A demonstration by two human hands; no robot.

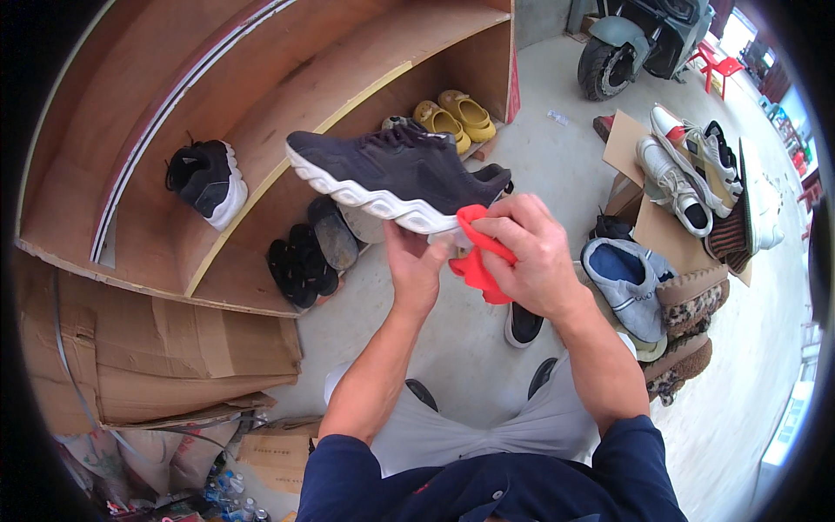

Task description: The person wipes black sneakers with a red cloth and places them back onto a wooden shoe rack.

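Note:
A black sneaker with a wavy white sole is held up in front of me, its toe to the left. My left hand grips it from below, under the sole towards the heel. In my right hand is a bunched red cloth, pressed against the white sole at the heel. A similar black sneaker with a white sole stands on the wooden shelf to the left. Part of the held shoe's heel is hidden behind the cloth and fingers.
The wooden shelf unit holds yellow clogs and dark footwear at its bottom. To the right, sneakers and slippers are piled on cardboard. Flattened cardboard lies left; a motor scooter stands behind.

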